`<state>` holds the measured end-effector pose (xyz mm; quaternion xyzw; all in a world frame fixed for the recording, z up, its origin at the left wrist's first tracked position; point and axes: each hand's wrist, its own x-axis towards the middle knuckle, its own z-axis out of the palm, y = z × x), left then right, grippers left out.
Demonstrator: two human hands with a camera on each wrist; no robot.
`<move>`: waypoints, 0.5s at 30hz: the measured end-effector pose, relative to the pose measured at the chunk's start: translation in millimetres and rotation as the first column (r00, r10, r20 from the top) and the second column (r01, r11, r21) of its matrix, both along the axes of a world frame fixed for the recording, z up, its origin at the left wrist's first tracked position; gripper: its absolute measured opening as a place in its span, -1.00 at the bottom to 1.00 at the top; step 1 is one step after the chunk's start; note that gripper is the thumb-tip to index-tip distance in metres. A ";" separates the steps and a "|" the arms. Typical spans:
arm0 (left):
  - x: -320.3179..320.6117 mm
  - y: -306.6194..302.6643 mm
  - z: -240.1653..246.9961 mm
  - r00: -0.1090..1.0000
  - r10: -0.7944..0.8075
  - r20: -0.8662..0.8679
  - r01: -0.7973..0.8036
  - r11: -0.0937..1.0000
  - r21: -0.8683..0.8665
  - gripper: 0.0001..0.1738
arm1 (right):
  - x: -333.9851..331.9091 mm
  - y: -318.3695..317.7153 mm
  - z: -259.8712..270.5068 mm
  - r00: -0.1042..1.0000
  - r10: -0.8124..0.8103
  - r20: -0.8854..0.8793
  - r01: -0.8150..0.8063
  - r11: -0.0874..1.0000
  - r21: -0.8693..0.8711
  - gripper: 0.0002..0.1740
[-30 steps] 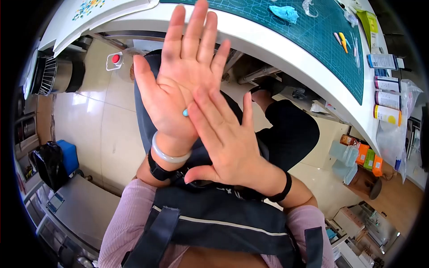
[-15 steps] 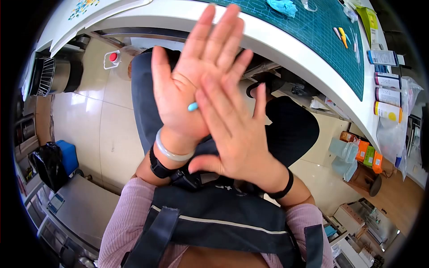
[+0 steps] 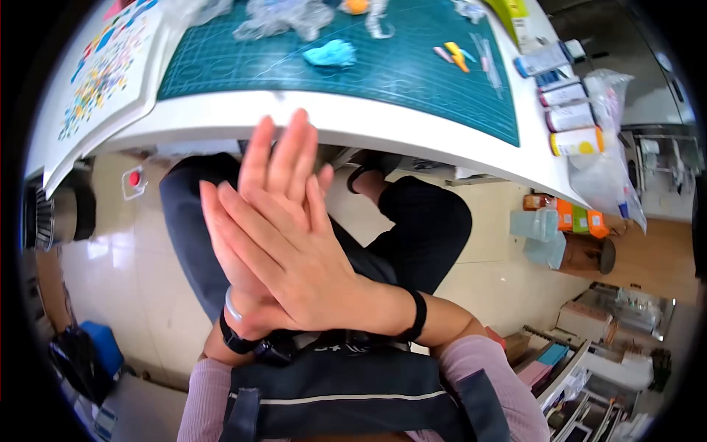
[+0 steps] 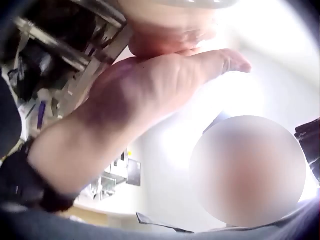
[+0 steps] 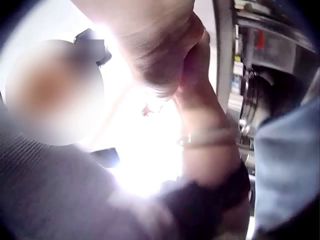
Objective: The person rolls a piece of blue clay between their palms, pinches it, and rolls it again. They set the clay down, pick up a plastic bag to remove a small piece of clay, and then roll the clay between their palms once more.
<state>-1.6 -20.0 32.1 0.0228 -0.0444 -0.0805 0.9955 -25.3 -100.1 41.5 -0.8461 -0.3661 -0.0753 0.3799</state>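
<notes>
Over the lap in the head view, my left hand [image 3: 276, 175] is palm up with its fingers stretched out and a pale bangle [image 3: 233, 304] at its wrist. My right hand [image 3: 300, 274] lies flat across that palm, its straight fingers pointing up and left. The palms are pressed together, and the small turquoise piece is hidden. From the left wrist view, the underside of the right hand [image 4: 160, 85] shows against the left. In the right wrist view the left wrist's bangle [image 5: 210, 137] is below the touching hands.
On the white table [image 3: 324, 118] beyond the hands lies a green cutting mat [image 3: 243, 72] with a blue crumpled lump [image 3: 331, 54] and small coloured tools [image 3: 456, 57]. Bottles [image 3: 577, 142] line its right side. A sheet with coloured dots [image 3: 103, 81] is at the left.
The right hand has come to cover the left palm, hiding the turquoise piece that grew longer between the earlier frames. The hands are lower and further left, and more of the tabletop shows.
</notes>
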 end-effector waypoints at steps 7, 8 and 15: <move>14.0 23.1 4.3 0.991 0.127 0.036 -0.129 0.990 0.060 -0.20 | -21.4 -1.0 -0.4 0.996 0.090 -0.012 -0.091 0.992 -0.086 -0.14; 10.6 20.3 5.0 0.995 0.095 0.034 -0.097 0.993 0.064 -0.21 | -17.7 -2.5 -2.5 0.996 0.089 -0.013 -0.090 0.992 -0.090 -0.14; 4.5 3.2 17.0 0.996 -0.076 -0.038 0.077 0.997 0.027 -0.19 | 5.0 -13.7 6.6 0.956 -0.143 0.255 0.127 0.989 0.078 -0.66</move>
